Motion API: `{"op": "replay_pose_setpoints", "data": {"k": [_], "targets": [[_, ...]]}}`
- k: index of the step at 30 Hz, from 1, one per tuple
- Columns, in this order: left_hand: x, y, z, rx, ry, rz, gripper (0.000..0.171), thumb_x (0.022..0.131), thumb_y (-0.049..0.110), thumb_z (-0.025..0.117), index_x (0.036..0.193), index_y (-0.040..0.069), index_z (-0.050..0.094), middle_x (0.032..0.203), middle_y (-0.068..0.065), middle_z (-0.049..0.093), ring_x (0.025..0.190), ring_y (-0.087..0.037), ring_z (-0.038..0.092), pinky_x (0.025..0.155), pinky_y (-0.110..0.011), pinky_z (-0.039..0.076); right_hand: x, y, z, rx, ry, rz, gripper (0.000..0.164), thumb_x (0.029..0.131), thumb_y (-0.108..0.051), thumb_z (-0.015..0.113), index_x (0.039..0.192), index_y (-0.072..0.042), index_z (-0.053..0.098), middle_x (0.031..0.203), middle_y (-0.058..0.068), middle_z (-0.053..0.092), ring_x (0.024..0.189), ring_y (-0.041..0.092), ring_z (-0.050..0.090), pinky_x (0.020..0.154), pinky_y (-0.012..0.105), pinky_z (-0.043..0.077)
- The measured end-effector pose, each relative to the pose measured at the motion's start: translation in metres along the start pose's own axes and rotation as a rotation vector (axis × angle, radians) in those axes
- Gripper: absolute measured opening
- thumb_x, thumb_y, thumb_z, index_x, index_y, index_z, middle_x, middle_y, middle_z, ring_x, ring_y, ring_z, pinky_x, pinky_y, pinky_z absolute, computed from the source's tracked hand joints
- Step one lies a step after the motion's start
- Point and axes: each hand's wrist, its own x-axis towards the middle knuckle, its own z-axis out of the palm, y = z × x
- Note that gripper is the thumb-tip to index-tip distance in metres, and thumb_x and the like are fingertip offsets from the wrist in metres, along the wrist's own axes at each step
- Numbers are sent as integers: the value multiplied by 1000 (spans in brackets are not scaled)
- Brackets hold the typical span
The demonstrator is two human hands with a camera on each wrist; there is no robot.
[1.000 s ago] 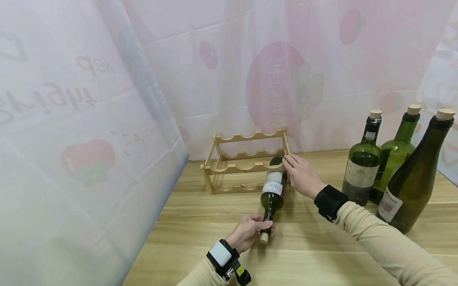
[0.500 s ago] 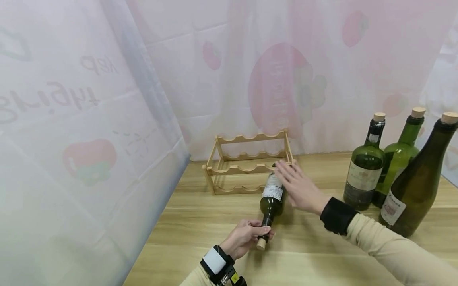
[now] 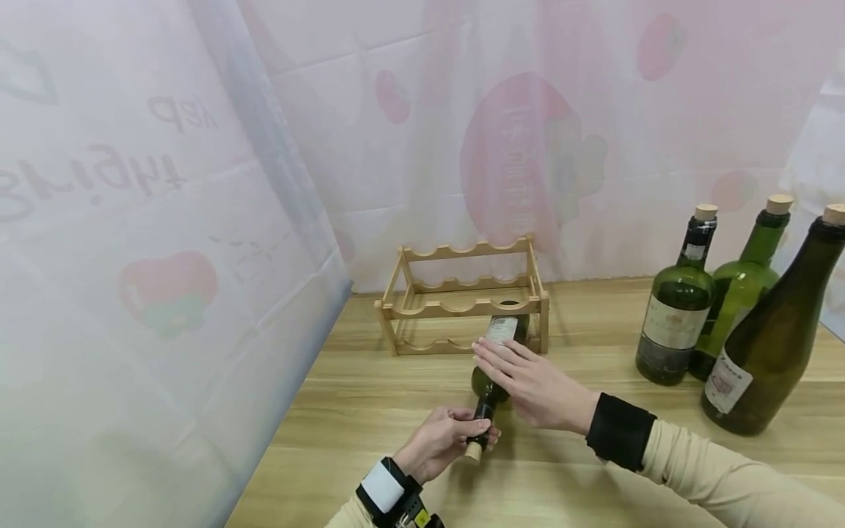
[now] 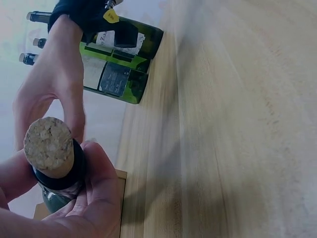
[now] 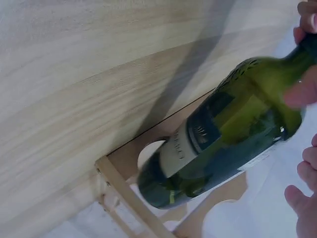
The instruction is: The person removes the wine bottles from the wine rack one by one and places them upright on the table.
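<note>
A dark green wine bottle (image 3: 488, 387) lies tilted, base away from me, its base end inside the right end of a small wooden wine rack (image 3: 439, 311), below the front upper rail. My left hand (image 3: 441, 438) grips the bottle's neck just behind the cork (image 4: 48, 144). Over the bottle's body rests my right hand (image 3: 538, 385), fingers straight and covering part of its label. From the right wrist view, the bottle's base end overlaps the scalloped rails (image 5: 225, 198), with a cream label (image 5: 179, 152) on its underside.
To the right stand three corked bottles: a labelled green one (image 3: 675, 319), a lighter green one (image 3: 739, 282) behind it, and a tall brown-green one (image 3: 766, 352). A printed curtain (image 3: 422, 161) hangs behind the wooden table (image 3: 356, 411) and along its left side.
My right hand has moved from the rack's right end post down onto the bottle's body. The bottle's neck and my left hand have shifted slightly left and toward me.
</note>
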Motion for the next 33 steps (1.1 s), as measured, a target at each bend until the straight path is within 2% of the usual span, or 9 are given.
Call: {"op": "replay_pose_setpoints", "data": {"k": [3, 5, 7, 10, 14, 16, 18, 23, 33], "targets": [[-3, -1, 0, 4, 8, 0, 42, 91, 7, 63, 121, -19, 52, 86, -7, 72, 76, -12, 69, 72, -22, 54, -2, 2, 3, 167, 73, 208, 77, 68, -3, 71, 139, 9, 42, 146, 25, 43, 133, 39, 44, 107, 53, 38], [-5, -2, 1, 5, 14, 6, 41, 90, 7, 63, 120, -18, 53, 86, -7, 73, 77, -12, 69, 73, -21, 53, -3, 3, 5, 323, 127, 437, 69, 73, 0, 70, 135, 13, 44, 139, 29, 48, 127, 42, 48, 105, 55, 41], [-6, -2, 2, 10, 21, 9, 40, 90, 7, 64, 120, -18, 54, 86, -7, 73, 77, -12, 69, 72, -21, 53, -3, 4, 5, 503, 123, 696, 56, 82, -4, 67, 131, 15, 47, 131, 31, 52, 118, 42, 53, 100, 54, 44], [-7, -2, 2, 17, 28, 8, 39, 90, 7, 64, 119, -17, 55, 86, -6, 73, 77, -13, 69, 68, -19, 51, -1, 4, 4, 849, 45, 1043, 54, 95, -21, 57, 130, 17, 43, 123, 34, 54, 109, 41, 58, 94, 50, 49], [-7, -3, 3, 32, 33, 8, 37, 90, 9, 65, 118, -14, 57, 87, -6, 73, 77, -13, 69, 65, -19, 48, 4, 3, 9, 1389, -9, 1306, 64, 99, -37, 50, 131, 18, 40, 115, 30, 62, 95, 30, 68, 86, 42, 56], [-8, -4, 4, 33, 31, 10, 36, 89, 8, 65, 117, -13, 58, 87, -7, 73, 78, -13, 69, 66, -21, 50, 5, 3, 15, 1579, 14, 1345, 62, 99, -39, 50, 128, 16, 44, 103, 20, 68, 86, 22, 69, 80, 38, 57], [-9, -4, 5, 30, 23, 13, 36, 88, 7, 65, 118, -14, 58, 88, -7, 73, 78, -14, 69, 68, -24, 53, 6, 3, 19, 1677, 30, 1364, 60, 99, -40, 51, 126, 13, 46, 94, 9, 70, 82, 17, 68, 77, 35, 56], [-12, -6, 5, 35, -3, 23, 38, 88, 5, 64, 119, -15, 57, 90, -8, 73, 80, -14, 69, 76, -27, 56, 5, 1, 24, 1726, 63, 1371, 60, 98, -40, 52, 128, 12, 43, 89, 0, 68, 82, 14, 67, 78, 35, 55], [-22, -2, -8, 82, -102, 0, 44, 90, 10, 63, 121, -18, 53, 91, -3, 74, 83, -10, 68, 81, -27, 51, 6, -11, 16, 1717, 88, 1409, 66, 97, -39, 55, 134, 13, 38, 103, 9, 68, 87, 18, 67, 82, 41, 56]]}}
